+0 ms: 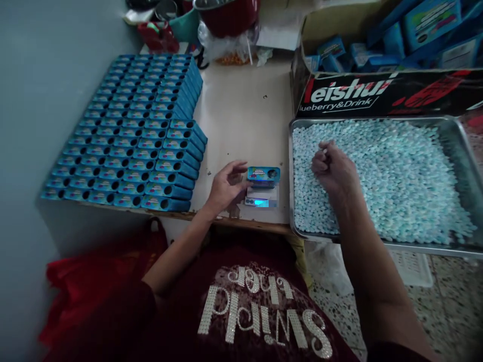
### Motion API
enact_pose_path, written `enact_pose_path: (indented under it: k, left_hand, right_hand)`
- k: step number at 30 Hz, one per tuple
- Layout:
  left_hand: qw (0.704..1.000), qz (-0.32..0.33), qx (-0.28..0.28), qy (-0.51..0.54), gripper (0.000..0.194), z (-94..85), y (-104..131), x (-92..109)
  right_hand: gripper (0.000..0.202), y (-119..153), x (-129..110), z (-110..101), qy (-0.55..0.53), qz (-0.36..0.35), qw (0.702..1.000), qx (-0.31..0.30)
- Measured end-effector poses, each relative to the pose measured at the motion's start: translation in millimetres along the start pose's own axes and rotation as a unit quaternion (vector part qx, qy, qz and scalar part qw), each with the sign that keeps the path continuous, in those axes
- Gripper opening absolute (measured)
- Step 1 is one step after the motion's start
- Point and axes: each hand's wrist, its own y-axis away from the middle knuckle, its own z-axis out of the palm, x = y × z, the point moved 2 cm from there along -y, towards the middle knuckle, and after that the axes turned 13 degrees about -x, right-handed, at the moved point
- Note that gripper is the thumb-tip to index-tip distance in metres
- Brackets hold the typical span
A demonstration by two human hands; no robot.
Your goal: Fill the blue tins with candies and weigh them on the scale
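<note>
My left hand (pixel 227 186) is open, its fingers spread around the left end of a small blue box (pixel 260 174). Whether the fingertips touch it, I cannot tell. That box has a dark round hole at its right end and rests on a small white digital scale (pixel 256 193) with a lit display. My right hand (pixel 334 166) is closed above a metal tray (pixel 377 245) full of small pale blue candies (pixel 400 186). A pale bit shows at its fingertips; the inside of the fist is hidden.
Rows of matching blue boxes (pixel 124 136) stand packed at the table's left. Behind the tray, an open black carton (pixel 381 95) holds more blue packages. Along the back are a dark red pot (pixel 228 19) and a clear plastic bag (pixel 211 45). The table's front edge (pixel 264 225) lies close to my body.
</note>
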Motion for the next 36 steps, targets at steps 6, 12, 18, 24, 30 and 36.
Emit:
enact_pose_path:
  k: [6,12,18,24,30,36]
  left_hand:
    - [0.999,0.005,0.015,-0.031,0.054,-26.6,4.2,16.7]
    - [0.997,0.009,-0.072,-0.006,0.069,-34.4,1.3,51.5]
    - [0.999,-0.005,-0.046,0.006,0.061,-36.1,-2.8,53.7]
    - [0.999,-0.008,-0.034,0.011,0.059,-32.9,-6.0,59.2]
    - [0.991,0.04,-0.09,-0.086,0.066,-33.1,-3.7,65.3]
    - [0.996,0.003,-0.076,-0.043,0.075,-35.8,-1.6,58.6]
  right_hand:
    - [0.017,-0.5,-10.2,-5.4,0.023,0.016,0.999,-0.028]
    - [0.003,5.6,-8.0,7.8,0.087,0.028,0.995,-0.048]
    - [0.007,8.2,-3.8,7.9,0.107,0.029,0.992,-0.056]
    - [0.015,5.7,-3.0,4.0,0.081,0.017,0.996,-0.019]
    - [0.005,4.9,-3.8,2.4,0.094,0.016,0.995,-0.027]
    - [0.031,7.7,-6.4,20.1,0.067,-0.008,0.998,-0.011]
